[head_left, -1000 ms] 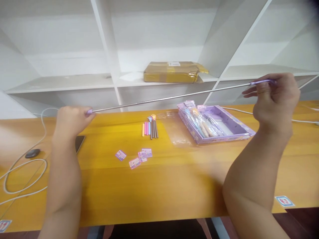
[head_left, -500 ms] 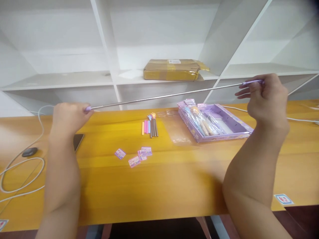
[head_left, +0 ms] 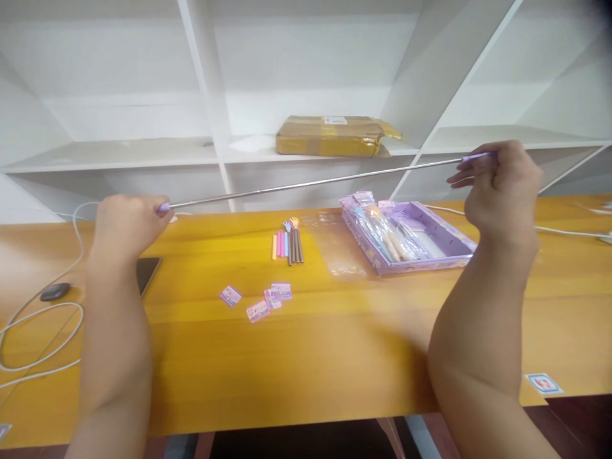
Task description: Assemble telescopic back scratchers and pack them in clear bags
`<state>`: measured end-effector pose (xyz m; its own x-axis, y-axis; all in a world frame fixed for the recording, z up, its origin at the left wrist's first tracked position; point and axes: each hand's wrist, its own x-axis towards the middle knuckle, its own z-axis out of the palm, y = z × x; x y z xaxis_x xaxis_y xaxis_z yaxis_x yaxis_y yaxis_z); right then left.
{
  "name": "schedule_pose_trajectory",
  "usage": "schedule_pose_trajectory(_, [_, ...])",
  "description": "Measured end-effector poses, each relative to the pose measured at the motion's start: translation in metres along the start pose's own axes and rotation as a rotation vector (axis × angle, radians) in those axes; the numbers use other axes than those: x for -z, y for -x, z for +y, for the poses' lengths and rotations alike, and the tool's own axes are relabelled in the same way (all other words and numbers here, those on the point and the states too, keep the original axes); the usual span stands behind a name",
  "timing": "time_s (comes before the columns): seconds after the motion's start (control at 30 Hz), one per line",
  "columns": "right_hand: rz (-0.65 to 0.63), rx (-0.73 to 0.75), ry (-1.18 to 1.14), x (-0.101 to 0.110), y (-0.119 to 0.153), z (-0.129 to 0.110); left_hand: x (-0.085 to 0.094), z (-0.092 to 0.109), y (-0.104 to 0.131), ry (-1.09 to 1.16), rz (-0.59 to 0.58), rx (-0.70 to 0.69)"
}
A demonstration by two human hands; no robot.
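A long thin metal rod with purple ends stretches between my hands above the table. My left hand is closed round its left end, where a purple tip shows. My right hand pinches the purple part at the other end, its lower fingers partly extended. Below the rod lie several short coloured tubes and several dark sticks with small hand-shaped heads. Small printed cards rest nearer the front. A purple box at the right holds wrapped items.
The wooden table carries a clear plastic sheet, a black mouse, a white cable and a dark flat device beside my left forearm. A taped carton sits on the white shelf behind.
Both hands have shifted slightly left with the rod, my right hand a little more. The rod remains stretched between them.
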<state>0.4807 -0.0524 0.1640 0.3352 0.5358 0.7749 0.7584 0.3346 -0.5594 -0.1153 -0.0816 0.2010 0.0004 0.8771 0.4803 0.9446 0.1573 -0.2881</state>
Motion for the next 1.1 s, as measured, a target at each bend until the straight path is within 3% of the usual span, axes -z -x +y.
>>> schedule_pose_trajectory(0.17, [0.016, 0.050, 0.049, -0.005, 0.000, -0.001, 0.003, -0.003, 0.003, 0.033, -0.022, -0.007])
schedule_pose_trajectory(0.27, [-0.015, 0.116, 0.055, -0.015, 0.003, -0.009, 0.002, 0.006, 0.003, -0.006, -0.028, -0.065])
schedule_pose_trajectory(0.37, [-0.098, 0.254, 0.011, -0.041, 0.017, -0.034, 0.000, 0.036, 0.005, 0.005, -0.062, -0.125])
schedule_pose_trajectory(0.5, [-0.287, 0.536, -0.076, -0.090, 0.067, -0.092, -0.006, 0.096, 0.017, 0.092, -0.139, -0.248])
schedule_pose_trajectory(0.63, [-0.478, 0.590, -0.095, -0.118, 0.124, -0.141, -0.012, 0.134, 0.032, 0.185, -0.205, -0.288])
schedule_pose_trajectory(0.73, [-0.482, 0.551, -0.071, -0.120, 0.142, -0.152, -0.014, 0.140, 0.038, 0.200, -0.178, -0.285])
schedule_pose_trajectory(0.97, [-0.469, 0.535, -0.094, -0.117, 0.141, -0.150, -0.010, 0.142, 0.046, 0.194, -0.155, -0.278])
schedule_pose_trajectory(1.1, [-0.541, 0.532, -0.125, -0.112, 0.141, -0.153, -0.008, 0.136, 0.048, 0.184, -0.139, -0.296])
